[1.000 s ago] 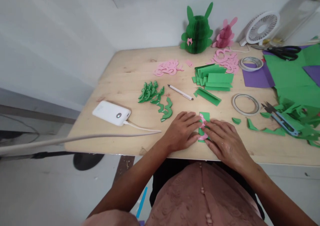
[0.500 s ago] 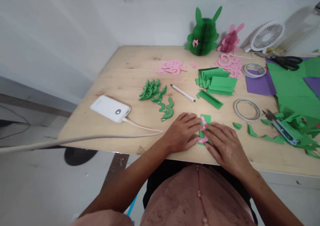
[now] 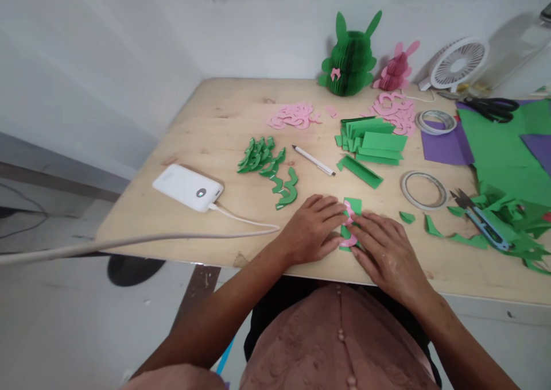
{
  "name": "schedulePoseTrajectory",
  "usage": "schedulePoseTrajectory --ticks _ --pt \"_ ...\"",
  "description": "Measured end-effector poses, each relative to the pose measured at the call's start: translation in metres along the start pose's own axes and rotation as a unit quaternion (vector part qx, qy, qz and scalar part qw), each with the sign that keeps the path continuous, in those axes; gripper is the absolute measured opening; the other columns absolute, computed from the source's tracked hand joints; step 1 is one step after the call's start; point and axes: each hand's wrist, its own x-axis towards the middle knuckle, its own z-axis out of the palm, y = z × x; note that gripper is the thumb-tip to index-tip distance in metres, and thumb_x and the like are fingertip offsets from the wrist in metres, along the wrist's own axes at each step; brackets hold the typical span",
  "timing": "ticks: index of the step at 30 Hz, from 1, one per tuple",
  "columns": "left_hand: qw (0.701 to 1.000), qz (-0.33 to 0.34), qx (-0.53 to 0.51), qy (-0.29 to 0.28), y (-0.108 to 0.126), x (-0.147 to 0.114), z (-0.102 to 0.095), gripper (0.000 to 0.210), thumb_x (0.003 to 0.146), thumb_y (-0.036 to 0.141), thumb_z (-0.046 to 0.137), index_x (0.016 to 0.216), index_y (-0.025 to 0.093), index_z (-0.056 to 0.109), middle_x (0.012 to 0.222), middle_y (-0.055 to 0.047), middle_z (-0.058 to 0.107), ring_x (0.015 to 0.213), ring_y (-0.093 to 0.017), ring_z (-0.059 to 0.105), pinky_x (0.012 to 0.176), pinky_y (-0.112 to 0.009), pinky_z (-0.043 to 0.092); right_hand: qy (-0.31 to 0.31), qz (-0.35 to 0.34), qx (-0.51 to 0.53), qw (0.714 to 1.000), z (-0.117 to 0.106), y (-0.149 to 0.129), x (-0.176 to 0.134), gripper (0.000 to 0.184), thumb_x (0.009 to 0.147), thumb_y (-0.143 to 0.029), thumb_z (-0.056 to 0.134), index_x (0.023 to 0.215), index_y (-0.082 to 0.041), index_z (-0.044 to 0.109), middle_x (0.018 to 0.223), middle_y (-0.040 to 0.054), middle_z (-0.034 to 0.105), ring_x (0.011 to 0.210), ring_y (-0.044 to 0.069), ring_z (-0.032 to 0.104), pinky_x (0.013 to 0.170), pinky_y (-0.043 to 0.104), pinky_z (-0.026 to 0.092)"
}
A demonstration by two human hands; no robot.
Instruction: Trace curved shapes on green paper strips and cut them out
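Observation:
A small green paper piece (image 3: 353, 205) lies at the table's front edge with a curvy pink paper cutout (image 3: 349, 240) on top of it. From the left side, my left hand (image 3: 313, 229) rests its outstretched fingertips and thumb on the cutout and the green paper. My right hand (image 3: 385, 249) lies over their right side, its fingers extended and slightly apart. Both hands press the papers down against the table, and the fingers hide part of them. Beyond my left hand are curved green cutouts (image 3: 288, 192) and a white pen (image 3: 313, 160).
A white power bank (image 3: 188, 188) with a cable is at left. Folded green strips (image 3: 381, 147), pink cutouts (image 3: 295, 116), tape rolls (image 3: 425, 190), snips (image 3: 482, 220), black scissors (image 3: 491, 108) and green scraps (image 3: 516, 217) lie about. A green paper rabbit (image 3: 350, 62) and fan (image 3: 458, 62) stand behind.
The whole view has shifted very slightly. Both hands stay in the same place on the pink cutout and green paper.

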Motion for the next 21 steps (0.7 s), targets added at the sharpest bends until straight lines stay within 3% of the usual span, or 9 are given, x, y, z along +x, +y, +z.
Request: schedulePoseTrajectory --ticks 21 --pt "1.000 0.003 -0.007 0.019 -0.0011 -0.0003 0.0011 0.036 0.090 0.032 0.054 0.121 0.016 0.060 0.133 -0.009 0.062 0.130 -0.027 0.049 0.111 -0.045 0.035 0.001 -0.007 -0.009 1.000 0.0011 0.0007 0.0007 0.034 0.094 -0.026 0.056 0.126 -0.015 0.061 0.134 0.0116 0.064 0.125 0.031 0.052 0.100 0.050 0.042"
